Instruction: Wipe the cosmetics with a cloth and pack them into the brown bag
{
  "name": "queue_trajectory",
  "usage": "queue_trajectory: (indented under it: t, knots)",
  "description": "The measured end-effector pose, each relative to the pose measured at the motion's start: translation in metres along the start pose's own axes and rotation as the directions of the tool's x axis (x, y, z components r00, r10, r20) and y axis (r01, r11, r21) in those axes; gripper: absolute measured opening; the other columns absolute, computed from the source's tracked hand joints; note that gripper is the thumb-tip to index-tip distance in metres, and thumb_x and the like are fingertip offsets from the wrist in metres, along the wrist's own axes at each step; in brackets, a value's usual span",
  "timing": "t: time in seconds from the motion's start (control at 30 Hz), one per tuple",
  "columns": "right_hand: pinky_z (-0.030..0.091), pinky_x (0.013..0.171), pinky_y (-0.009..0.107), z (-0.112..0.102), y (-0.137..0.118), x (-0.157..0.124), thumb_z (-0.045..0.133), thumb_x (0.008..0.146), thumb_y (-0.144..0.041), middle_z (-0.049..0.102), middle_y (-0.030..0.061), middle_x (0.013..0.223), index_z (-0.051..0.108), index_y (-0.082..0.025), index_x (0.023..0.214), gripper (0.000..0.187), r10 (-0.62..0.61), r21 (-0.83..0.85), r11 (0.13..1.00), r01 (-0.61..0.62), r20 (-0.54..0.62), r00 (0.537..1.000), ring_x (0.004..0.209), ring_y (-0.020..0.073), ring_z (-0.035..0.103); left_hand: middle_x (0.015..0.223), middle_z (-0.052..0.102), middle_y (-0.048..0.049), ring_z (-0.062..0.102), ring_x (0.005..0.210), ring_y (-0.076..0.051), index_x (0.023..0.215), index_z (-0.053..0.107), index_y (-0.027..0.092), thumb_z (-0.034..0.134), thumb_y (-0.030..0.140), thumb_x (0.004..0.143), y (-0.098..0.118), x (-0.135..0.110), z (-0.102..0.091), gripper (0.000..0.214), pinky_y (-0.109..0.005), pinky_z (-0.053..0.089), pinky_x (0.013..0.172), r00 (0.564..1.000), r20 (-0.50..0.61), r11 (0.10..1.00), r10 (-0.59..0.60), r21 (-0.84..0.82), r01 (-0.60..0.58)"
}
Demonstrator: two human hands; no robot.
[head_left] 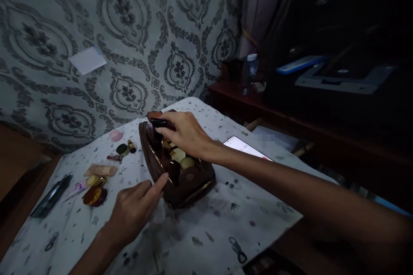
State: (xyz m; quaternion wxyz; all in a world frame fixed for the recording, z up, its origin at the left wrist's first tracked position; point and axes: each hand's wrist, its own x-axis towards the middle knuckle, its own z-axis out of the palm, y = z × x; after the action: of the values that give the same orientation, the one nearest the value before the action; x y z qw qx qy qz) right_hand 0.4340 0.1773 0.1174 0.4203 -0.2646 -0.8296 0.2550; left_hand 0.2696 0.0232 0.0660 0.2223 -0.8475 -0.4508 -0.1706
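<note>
A brown pouch (190, 182) lies open on the white patterned cloth (226, 227), with several small cosmetics inside. My right hand (183, 131) reaches over the pouch's far end and pinches a small black tube (159, 123) above it. My left hand (134, 210) rests on the cloth at the pouch's near left side, index finger touching its rim, other fingers loosely curled with nothing in them.
Several cosmetics lie left of the pouch: a pink jar (115, 135), a beige tube (100, 170), a round amber compact (93, 195), a black pen-like stick (51, 195). A lit phone (245, 147) lies right of my forearm. Beyond stands a dark shelf with a bottle (251, 68).
</note>
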Motion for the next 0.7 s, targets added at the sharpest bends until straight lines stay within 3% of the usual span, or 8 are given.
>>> queue_trajectory:
  t: [0.1,0.27,0.4,0.7]
  knots:
    - [0.043,0.08,0.028,0.009,0.002,0.012,0.062,0.088,-0.02,0.071,0.0061,0.097,0.069,-0.016,0.102,0.016,0.027,-0.103,0.995,-0.017,0.105,0.994,0.093,0.0204,0.063,0.063,0.057,0.0038,0.058,0.049,-0.009,0.144,0.038,0.018,0.039,0.017,0.1,0.0,-0.001,0.002,0.045,-0.017,0.043,0.046,0.999,0.03,0.999,-0.022,-0.042,0.023]
    - [0.045,0.075,0.028,0.024,0.005,0.026,0.061,0.088,-0.025,0.07,0.0115,0.099,0.068,-0.014,0.098,0.016,0.094,-0.236,0.971,-0.034,0.246,0.965,0.093,0.0234,0.064,0.064,0.058,0.0032,0.059,0.05,-0.01,0.147,0.034,0.018,0.041,0.016,0.099,0.0,-0.004,0.005,0.049,-0.017,0.045,0.047,0.999,0.028,0.998,-0.029,-0.056,0.031]
    - [0.047,0.076,0.029,0.037,0.006,0.033,0.058,0.088,-0.018,0.068,0.0156,0.108,0.066,-0.011,0.105,0.02,0.142,-0.288,0.956,-0.047,0.317,0.938,0.1,0.0258,0.064,0.066,0.062,0.0017,0.061,0.052,-0.011,0.149,0.032,0.019,0.041,0.015,0.099,-0.001,-0.005,0.006,0.051,-0.017,0.049,0.05,0.999,0.023,0.996,-0.031,-0.083,0.033]
    - [0.049,0.084,0.032,0.043,-0.001,0.043,0.055,0.083,-0.005,0.061,0.0163,0.122,0.057,-0.01,0.111,0.029,0.081,-0.343,0.939,0.032,0.31,0.947,0.109,0.0251,0.058,0.068,0.067,0.0001,0.064,0.052,-0.011,0.149,0.032,0.019,0.039,0.019,0.101,0.0,-0.004,0.006,0.049,-0.017,0.049,0.049,0.999,0.013,0.996,-0.033,-0.077,0.034]
